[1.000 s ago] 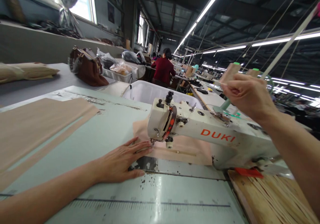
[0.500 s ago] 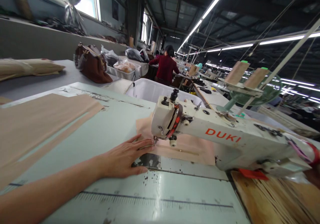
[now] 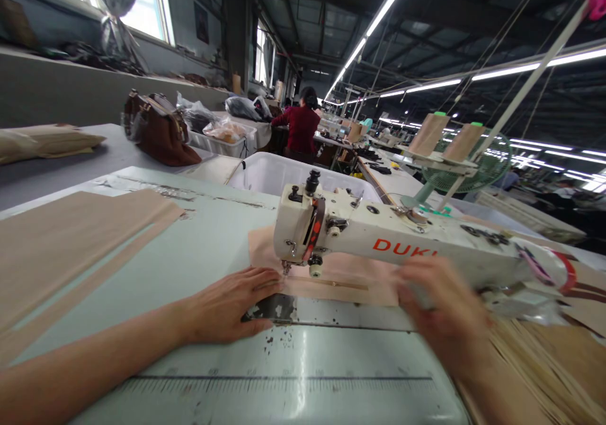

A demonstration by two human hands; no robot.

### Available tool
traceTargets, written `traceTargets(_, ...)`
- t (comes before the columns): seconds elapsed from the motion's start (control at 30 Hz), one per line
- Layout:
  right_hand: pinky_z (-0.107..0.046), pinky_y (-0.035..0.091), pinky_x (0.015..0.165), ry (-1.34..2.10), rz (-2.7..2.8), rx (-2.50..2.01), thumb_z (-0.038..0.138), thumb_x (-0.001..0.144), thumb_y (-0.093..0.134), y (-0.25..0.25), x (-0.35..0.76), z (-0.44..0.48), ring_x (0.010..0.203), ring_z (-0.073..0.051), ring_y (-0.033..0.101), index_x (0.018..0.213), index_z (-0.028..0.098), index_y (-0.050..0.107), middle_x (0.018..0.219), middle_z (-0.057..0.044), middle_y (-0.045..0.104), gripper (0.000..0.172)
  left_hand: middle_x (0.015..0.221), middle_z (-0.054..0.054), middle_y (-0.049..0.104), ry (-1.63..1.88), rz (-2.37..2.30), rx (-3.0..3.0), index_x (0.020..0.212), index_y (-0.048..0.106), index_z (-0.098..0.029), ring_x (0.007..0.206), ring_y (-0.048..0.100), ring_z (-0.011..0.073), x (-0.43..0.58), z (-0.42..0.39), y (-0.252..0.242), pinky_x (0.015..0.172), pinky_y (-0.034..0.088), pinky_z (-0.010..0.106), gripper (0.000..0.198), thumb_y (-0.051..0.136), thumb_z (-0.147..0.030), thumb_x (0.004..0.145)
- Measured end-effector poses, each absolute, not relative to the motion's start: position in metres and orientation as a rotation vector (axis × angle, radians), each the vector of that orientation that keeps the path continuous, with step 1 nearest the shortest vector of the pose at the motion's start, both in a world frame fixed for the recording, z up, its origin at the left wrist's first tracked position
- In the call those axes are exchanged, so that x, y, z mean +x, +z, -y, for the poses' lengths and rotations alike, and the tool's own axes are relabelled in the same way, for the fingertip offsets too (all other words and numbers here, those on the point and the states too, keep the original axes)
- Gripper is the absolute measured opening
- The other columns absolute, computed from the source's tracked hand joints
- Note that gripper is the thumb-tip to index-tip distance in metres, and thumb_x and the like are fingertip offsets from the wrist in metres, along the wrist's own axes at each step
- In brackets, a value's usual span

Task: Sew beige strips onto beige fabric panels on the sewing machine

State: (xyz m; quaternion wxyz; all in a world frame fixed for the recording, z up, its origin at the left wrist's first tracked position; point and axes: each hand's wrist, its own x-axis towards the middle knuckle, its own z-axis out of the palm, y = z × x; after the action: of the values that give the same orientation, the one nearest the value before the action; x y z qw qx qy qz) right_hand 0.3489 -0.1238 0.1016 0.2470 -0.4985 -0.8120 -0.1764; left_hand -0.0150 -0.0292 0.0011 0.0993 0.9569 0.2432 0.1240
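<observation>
Under the head of a white sewing machine (image 3: 350, 223) lies a pale pink-beige fabric piece (image 3: 379, 280) with a zipper (image 3: 336, 283) along it. My left hand (image 3: 237, 302) rests flat, fingers stretched out, its fingertips on the fabric's left part beside the presser foot (image 3: 286, 268). My right hand (image 3: 440, 299) is at the fabric's right edge, in front of the machine arm. It is smeared by motion, so I cannot make out its fingers or whether they touch the fabric.
Larger beige pieces (image 3: 71, 242) lie on the table's left. Behind the machine stands a white plastic bin (image 3: 265, 171). A brown handbag (image 3: 158, 128) sits at the back left. Thread cones (image 3: 428, 133) and a green fan (image 3: 492, 163) stand right. A person in red (image 3: 303, 128) is farther off.
My right hand has come from the machine's far right end to the fabric's right edge. My left hand stays flat on the fabric. The whole view has shifted slightly.
</observation>
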Motion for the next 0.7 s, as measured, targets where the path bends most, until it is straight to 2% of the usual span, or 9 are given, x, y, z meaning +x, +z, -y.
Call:
traceTargets(0.1, -0.036, 0.057, 0.084, -0.137, 2.445, -1.200, 0.023, 0.094, 0.060, 0.046, 0.253, 0.095, 0.096, -0.022, 0.066, 0.100, 0.022, 0.070, 0.101, -0.006, 0.071, 0.012, 0.143, 0.014, 0.055, 0.368, -0.732, 2.827, 0.142, 0.052, -0.019, 0.132, 0.051, 0.0330, -0.012, 0.029, 0.001, 0.112, 0.042, 0.048, 0.055, 0.058, -0.044, 0.093)
traceTargets(0.27, -0.032, 0.052, 0.097, -0.017, 2.494, -1.205, 0.014, 0.092, 0.062, -0.012, 0.231, 0.050, 0.107, -0.019, 0.065, 0.116, 0.025, 0.071, 0.113, -0.005, 0.072, 0.027, 0.145, 0.010, 0.054, 0.438, -0.747, 2.797, 0.145, 0.048, -0.022, 0.135, 0.049, 0.0314, -0.012, 0.029, -0.008, 0.115, 0.039, 0.047, 0.058, 0.062, -0.039, 0.091)
traceTargets(0.43, -0.035, 0.053, 0.096, -0.095, 2.514, -1.177, 0.009, 0.092, 0.059, -0.022, 0.236, 0.045, 0.109, -0.022, 0.065, 0.120, 0.024, 0.070, 0.120, -0.004, 0.071, 0.034, 0.145, 0.008, 0.055, 0.467, -0.748, 2.793, 0.145, 0.047, -0.026, 0.134, 0.051, 0.0285, -0.013, 0.028, -0.008, 0.117, 0.037, 0.046, 0.058, 0.062, -0.036, 0.090)
traceTargets(0.7, -0.035, 0.055, 0.096, -0.097, 2.510, -1.212, 0.008, 0.089, 0.061, -0.023, 0.233, 0.040, 0.108, -0.023, 0.067, 0.114, 0.022, 0.072, 0.120, -0.005, 0.071, 0.031, 0.142, 0.009, 0.057, 0.454, -0.711, 2.813, 0.143, 0.049, -0.024, 0.133, 0.051, 0.0281, -0.009, 0.026, 0.002, 0.122, 0.027, 0.048, 0.059, 0.065, -0.035, 0.087)
